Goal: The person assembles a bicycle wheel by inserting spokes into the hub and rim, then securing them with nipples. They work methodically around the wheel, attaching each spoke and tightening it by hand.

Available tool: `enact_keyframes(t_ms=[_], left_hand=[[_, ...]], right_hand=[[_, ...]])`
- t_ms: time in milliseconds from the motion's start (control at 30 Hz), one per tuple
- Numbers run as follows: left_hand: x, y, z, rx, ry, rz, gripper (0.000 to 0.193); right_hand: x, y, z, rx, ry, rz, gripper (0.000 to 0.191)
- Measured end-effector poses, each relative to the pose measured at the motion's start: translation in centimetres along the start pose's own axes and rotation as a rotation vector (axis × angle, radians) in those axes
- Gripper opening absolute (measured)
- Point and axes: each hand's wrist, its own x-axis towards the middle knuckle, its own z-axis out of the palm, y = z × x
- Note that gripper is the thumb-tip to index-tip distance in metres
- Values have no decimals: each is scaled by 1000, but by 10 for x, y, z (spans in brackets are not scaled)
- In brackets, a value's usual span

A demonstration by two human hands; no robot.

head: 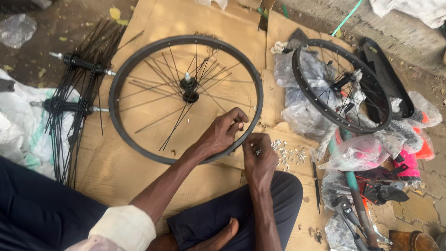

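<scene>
A black bicycle wheel rim [139, 60] lies flat on cardboard [153, 23], with thin spokes running loosely from its hub [189, 89]. My left hand [223, 132] grips the near right edge of the rim, fingers curled over it and pinching a spoke end. My right hand [259, 155] sits just beside it, holding a small silver nipple at the rim. A scatter of silver nipples [290, 153] lies on the cardboard right of my hands.
Two hubs bristling with black spokes [74, 88] lie at the left beside a white sack [18, 130]. A second rim [341, 86] rests on plastic-wrapped bicycle parts [362, 153] at the right. My crossed legs fill the bottom.
</scene>
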Motion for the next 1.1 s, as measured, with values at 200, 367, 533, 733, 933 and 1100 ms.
enact_keyframes(t_ms=[200, 367, 533, 733, 933, 1100], left_hand=[[0, -3, 1, 15, 13, -17, 11], [1, -6, 1, 17, 35, 74, 11], [1, -6, 1, 8, 4, -2, 13], [0, -4, -2, -1, -3, -46, 15], [-1, -4, -3, -28, -19, -55, 15], [-2, -5, -3, -45, -12, -21, 14]], right_hand=[[4, 16, 7, 388, 65, 155, 16], [-10, 21, 15, 510, 56, 171, 17], [-7, 27, 21, 793, 115, 265, 20], [-7, 30, 26, 1056, 124, 381, 25], [-11, 29, 25, 839, 111, 285, 23], [-4, 31, 21, 732, 33, 268, 20]])
